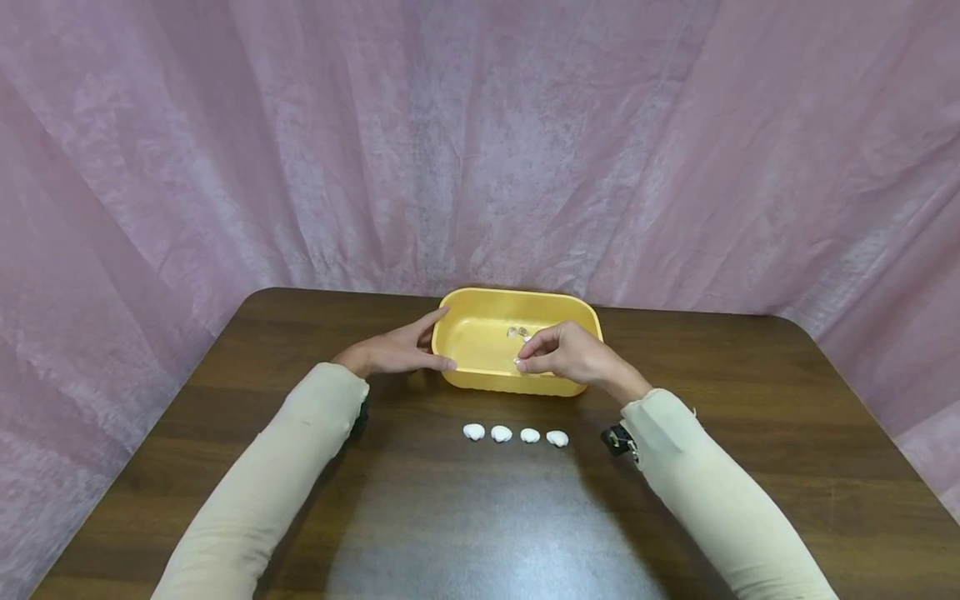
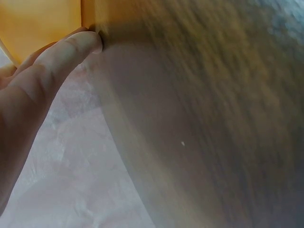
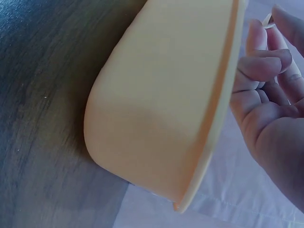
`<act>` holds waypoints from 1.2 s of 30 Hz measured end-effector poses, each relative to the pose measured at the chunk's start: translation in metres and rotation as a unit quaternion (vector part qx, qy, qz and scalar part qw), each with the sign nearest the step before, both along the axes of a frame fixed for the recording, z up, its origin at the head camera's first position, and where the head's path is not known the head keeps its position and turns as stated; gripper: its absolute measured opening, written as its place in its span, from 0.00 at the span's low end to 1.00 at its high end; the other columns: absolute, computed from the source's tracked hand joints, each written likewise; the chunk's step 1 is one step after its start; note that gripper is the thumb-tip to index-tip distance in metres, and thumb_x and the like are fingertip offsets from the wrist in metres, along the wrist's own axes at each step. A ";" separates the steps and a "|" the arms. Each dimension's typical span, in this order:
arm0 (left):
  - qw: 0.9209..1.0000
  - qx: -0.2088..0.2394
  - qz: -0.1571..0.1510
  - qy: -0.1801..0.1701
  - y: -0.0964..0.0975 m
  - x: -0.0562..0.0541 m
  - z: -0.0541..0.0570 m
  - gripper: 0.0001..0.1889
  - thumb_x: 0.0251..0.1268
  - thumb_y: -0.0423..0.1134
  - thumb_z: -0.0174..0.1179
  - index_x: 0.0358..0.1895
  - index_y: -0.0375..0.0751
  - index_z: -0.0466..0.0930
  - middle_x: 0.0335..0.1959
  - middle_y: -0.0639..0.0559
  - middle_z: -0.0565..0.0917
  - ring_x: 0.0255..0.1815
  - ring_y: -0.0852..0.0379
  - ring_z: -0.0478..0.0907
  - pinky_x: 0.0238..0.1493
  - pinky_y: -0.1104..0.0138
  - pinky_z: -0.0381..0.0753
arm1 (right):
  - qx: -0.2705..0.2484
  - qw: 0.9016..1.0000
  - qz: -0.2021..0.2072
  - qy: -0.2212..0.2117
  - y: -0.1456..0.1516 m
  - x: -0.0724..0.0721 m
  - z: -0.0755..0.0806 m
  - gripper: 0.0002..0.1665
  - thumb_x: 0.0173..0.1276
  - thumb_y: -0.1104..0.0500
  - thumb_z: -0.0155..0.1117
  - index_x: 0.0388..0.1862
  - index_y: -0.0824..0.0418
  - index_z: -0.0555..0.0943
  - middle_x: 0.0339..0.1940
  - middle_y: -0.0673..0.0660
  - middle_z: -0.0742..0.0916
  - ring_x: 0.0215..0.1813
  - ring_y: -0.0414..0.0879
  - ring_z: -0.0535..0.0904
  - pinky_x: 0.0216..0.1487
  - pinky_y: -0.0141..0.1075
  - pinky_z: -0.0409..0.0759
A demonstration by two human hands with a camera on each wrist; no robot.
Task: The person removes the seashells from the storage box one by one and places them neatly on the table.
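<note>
A yellow plastic basin (image 1: 480, 380) stands near the table's far edge. My left hand (image 1: 397, 346) holds its left end, thumb at the front rim and a finger towards the back. Over the basin's front right part, my right hand (image 1: 573, 354) pinches a small whitish shell (image 3: 268, 21) between thumb and fingertips; its exact kind is hard to tell. A few small pale pieces (image 1: 512, 332) lie on the basin floor, partly hidden by the right hand. In front of the basin, several white ribbed seashells (image 1: 501, 433) lie in a row.
The brown wooden table (image 1: 720, 367) has rounded far corners. A pink curtain (image 1: 510, 150) hangs right behind its far edge and at both sides.
</note>
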State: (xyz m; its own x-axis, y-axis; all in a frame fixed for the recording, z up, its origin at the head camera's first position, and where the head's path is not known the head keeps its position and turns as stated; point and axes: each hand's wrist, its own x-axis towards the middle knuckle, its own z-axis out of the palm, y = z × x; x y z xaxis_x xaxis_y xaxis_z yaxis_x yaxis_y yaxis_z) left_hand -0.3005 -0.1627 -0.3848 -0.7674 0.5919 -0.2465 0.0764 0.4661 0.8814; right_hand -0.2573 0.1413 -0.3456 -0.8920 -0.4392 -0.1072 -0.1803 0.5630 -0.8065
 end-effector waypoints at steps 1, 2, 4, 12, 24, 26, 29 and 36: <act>1.000 0.001 -0.001 0.000 0.000 0.000 0.000 0.58 0.64 0.48 0.70 0.82 0.54 0.30 0.72 0.40 0.69 0.71 0.48 0.68 0.73 0.51 0.59 | -0.004 1.000 -0.001 -0.003 0.000 0.001 0.001 0.08 0.63 0.60 0.75 0.38 0.64 0.88 0.30 0.49 0.88 0.33 0.41 0.76 0.32 0.32 0.73; 1.000 0.002 -0.002 0.000 0.000 0.000 0.000 0.58 0.64 0.48 0.69 0.82 0.53 0.30 0.72 0.40 0.68 0.71 0.47 0.68 0.73 0.51 0.59 | -0.007 1.000 -0.001 -0.006 0.000 0.002 0.002 0.08 0.63 0.60 0.75 0.37 0.64 0.88 0.29 0.49 0.88 0.32 0.41 0.75 0.31 0.31 0.73; 1.000 0.007 -0.004 -0.002 0.000 0.000 0.000 0.58 0.64 0.47 0.69 0.82 0.53 0.29 0.72 0.40 0.68 0.71 0.47 0.68 0.73 0.50 0.59 | -0.011 1.000 0.002 -0.007 -0.001 0.003 0.004 0.07 0.63 0.61 0.74 0.37 0.64 0.87 0.28 0.48 0.87 0.30 0.40 0.74 0.29 0.30 0.71; 1.000 0.012 -0.009 -0.008 0.001 0.000 0.000 0.57 0.65 0.46 0.69 0.82 0.53 0.28 0.73 0.39 0.67 0.71 0.45 0.68 0.72 0.49 0.59 | -0.022 0.999 0.032 0.012 -0.006 0.013 0.007 0.06 0.61 0.63 0.75 0.34 0.64 0.87 0.25 0.48 0.86 0.27 0.38 0.74 0.27 0.28 0.70; 1.000 0.003 -0.006 -0.001 0.002 0.000 0.001 0.57 0.65 0.47 0.69 0.82 0.53 0.30 0.75 0.41 0.64 0.74 0.47 0.64 0.73 0.50 0.58 | -0.037 0.997 0.062 0.006 -0.011 0.027 0.003 0.06 0.61 0.63 0.75 0.34 0.64 0.86 0.26 0.48 0.86 0.32 0.40 0.79 0.34 0.29 0.75; 1.000 0.004 -0.006 -0.002 0.002 0.000 0.001 0.57 0.65 0.47 0.69 0.82 0.53 0.29 0.75 0.40 0.65 0.73 0.46 0.65 0.73 0.50 0.58 | -0.042 0.997 0.066 0.003 -0.011 0.029 0.000 0.06 0.61 0.63 0.75 0.35 0.65 0.86 0.26 0.48 0.86 0.32 0.40 0.79 0.34 0.29 0.75; 1.000 0.008 -0.007 -0.003 0.003 0.000 0.000 0.57 0.65 0.46 0.68 0.82 0.53 0.29 0.74 0.39 0.66 0.72 0.45 0.66 0.72 0.50 0.59 | -0.043 0.996 0.074 0.007 -0.012 0.033 -0.003 0.07 0.61 0.62 0.75 0.34 0.65 0.86 0.26 0.48 0.86 0.31 0.40 0.79 0.34 0.30 0.75; 1.000 0.006 -0.005 -0.001 0.003 0.000 0.001 0.57 0.65 0.46 0.69 0.82 0.52 0.29 0.75 0.39 0.64 0.73 0.45 0.65 0.72 0.50 0.59 | -0.048 0.995 0.089 0.000 -0.014 0.040 -0.007 0.07 0.61 0.63 0.75 0.35 0.66 0.86 0.26 0.49 0.87 0.31 0.40 0.79 0.34 0.30 0.76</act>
